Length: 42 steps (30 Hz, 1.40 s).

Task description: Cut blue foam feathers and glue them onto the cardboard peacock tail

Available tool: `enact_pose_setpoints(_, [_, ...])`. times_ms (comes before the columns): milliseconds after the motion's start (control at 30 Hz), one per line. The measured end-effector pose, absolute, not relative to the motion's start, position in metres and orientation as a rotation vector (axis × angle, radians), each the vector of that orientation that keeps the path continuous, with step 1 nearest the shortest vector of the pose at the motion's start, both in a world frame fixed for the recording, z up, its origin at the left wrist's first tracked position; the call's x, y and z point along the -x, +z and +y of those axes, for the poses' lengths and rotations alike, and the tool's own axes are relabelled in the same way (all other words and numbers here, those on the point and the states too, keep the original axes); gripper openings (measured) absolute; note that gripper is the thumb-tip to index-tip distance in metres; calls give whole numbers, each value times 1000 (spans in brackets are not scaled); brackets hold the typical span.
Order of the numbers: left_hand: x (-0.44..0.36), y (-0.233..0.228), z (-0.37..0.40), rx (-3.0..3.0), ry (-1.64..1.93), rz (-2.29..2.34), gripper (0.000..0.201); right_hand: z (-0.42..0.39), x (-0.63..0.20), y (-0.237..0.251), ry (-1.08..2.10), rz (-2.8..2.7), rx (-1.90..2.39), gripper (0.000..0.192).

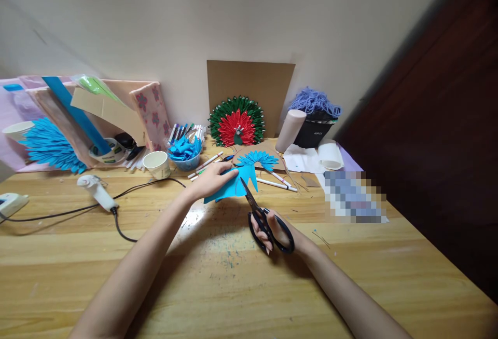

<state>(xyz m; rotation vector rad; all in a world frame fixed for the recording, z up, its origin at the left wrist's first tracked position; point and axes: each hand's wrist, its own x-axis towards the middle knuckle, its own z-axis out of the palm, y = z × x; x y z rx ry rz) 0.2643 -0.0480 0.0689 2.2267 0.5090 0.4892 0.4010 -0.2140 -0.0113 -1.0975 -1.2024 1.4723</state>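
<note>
My left hand (212,179) grips a sheet of blue paper (229,188) above the table, its right end cut into pointed strips. The fingers of my right hand (270,230) are through the handle loops of black-handled scissors (252,203). The blades point up and to the left, at the paper's cut edge. Just behind lies a cardboard piece (249,151) with a fan of blue paper petals (260,160) on it. A bowl of blue paper pieces (185,152) stands to the left.
A red and green peacock craft (237,123) leans on a cardboard sheet (249,79) at the wall. Markers (272,184) lie behind the hands. At left are a paper cup (156,164), a white glue gun (97,192) and its black cable (120,230). A pink cylinder (291,130) stands at the right.
</note>
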Motion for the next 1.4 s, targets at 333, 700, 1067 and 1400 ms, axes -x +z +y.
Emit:
enact_pose_setpoints(333, [-265, 70, -49, -2254, 422, 527, 31, -210, -400, -16, 1435, -1181, 1121, 63])
enact_pose_setpoints(700, [-264, 69, -47, -2248, 338, 459, 35, -212, -397, -7, 1454, -1190, 1128, 66])
enact_pose_setpoints(1067, [-271, 65, -60, -2402, 958, 952, 28, -204, -407, -13, 1374, -991, 1231, 67])
enact_pose_setpoints(1400, [-294, 42, -95, -1192, 132, 702, 46, -202, -404, -3, 1257, -912, 1299, 67])
